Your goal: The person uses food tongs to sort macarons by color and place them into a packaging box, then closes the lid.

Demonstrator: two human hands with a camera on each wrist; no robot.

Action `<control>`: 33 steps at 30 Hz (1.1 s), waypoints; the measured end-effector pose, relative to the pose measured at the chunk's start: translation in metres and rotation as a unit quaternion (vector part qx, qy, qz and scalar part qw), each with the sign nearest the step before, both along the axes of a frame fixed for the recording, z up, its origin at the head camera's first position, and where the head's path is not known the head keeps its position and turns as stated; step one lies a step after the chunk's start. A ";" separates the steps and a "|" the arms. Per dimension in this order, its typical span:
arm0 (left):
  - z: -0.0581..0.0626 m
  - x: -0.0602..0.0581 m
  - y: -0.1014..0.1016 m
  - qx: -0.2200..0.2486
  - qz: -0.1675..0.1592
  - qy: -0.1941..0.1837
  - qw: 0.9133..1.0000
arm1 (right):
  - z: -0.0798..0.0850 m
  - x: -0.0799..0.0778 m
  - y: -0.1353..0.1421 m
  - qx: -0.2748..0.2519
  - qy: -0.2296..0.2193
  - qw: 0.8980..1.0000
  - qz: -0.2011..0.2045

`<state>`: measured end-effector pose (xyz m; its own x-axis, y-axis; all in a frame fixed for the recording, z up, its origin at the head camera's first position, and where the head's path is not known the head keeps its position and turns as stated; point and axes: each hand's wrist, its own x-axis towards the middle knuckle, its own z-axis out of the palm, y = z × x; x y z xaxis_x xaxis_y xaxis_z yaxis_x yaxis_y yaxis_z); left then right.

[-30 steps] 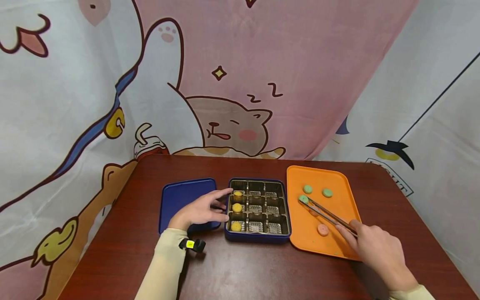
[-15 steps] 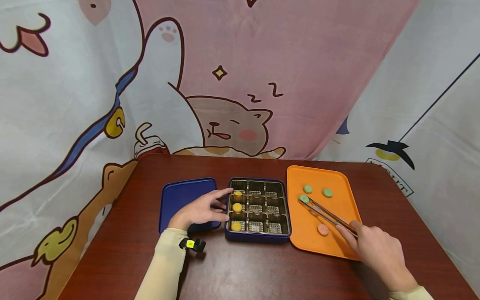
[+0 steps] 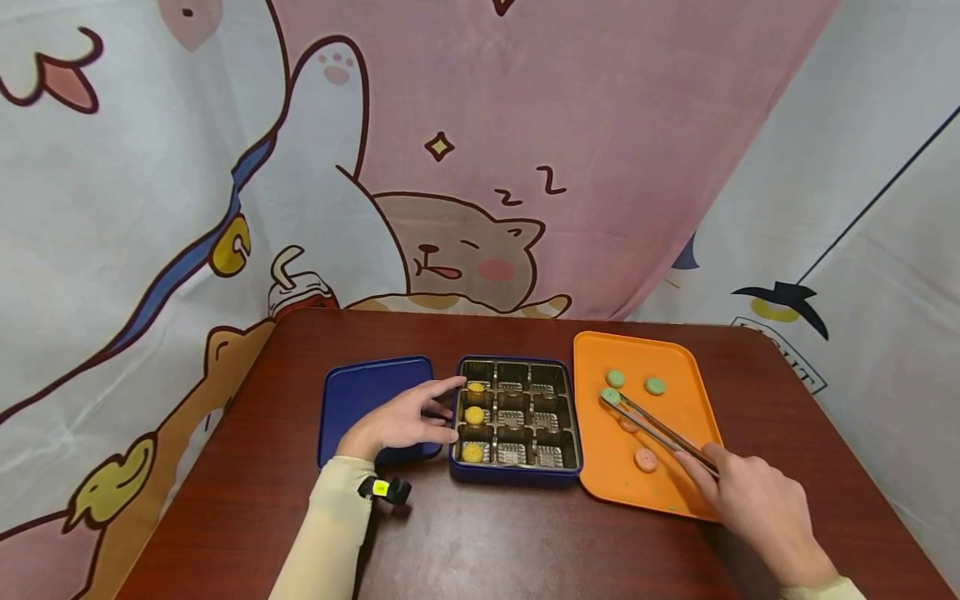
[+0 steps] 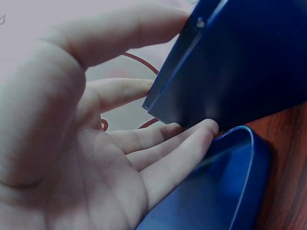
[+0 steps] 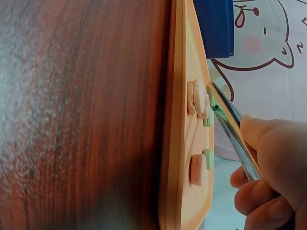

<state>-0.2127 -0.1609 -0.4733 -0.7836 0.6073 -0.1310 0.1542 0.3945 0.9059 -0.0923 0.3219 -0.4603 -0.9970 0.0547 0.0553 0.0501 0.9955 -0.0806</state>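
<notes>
My left hand (image 3: 401, 419) touches the left side of a blue box (image 3: 517, 478) with spread, mostly straight fingers; the left wrist view shows fingertips against the box wall (image 4: 230, 72). Inside the box is a dark divided insert, and yellow macarons (image 3: 474, 415) sit in its left column. On the right, my right hand (image 3: 761, 504) grips metal tongs (image 3: 663, 433). Their tips are at a green macaron (image 3: 611, 397) over the orange tray (image 3: 637, 490); how firmly they pinch it cannot be told. Two more green macarons (image 3: 655, 386) and pinkish macarons (image 3: 645, 459) lie there.
A blue lid (image 3: 375, 387) lies left of the box, partly under my left hand. The tray stands close against the box's right side. A brown wooden table (image 3: 480, 542) carries everything. Behind it hangs a cartoon-printed cloth (image 3: 600, 100).
The tongs' tips and the green macaron have shifted slightly up and to the right. My left hand and the box have not moved.
</notes>
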 end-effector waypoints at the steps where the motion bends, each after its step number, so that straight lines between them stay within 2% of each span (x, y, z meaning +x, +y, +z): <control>1: 0.000 0.000 0.000 0.000 0.001 -0.001 1.000 | 0.001 0.000 0.000 -0.003 0.000 1.000 -0.002; 17: 0.000 -0.001 0.000 -0.002 -0.002 0.005 1.000 | 0.012 0.001 -0.005 -0.027 0.020 0.999 -0.002; 27: -0.002 -0.001 0.000 -0.006 -0.001 0.006 1.000 | 0.020 0.012 -0.029 -0.033 0.091 0.995 0.038; 33: 0.000 -0.001 0.000 -0.004 -0.001 0.006 1.000 | 0.024 0.014 -0.041 -0.039 0.085 0.995 0.045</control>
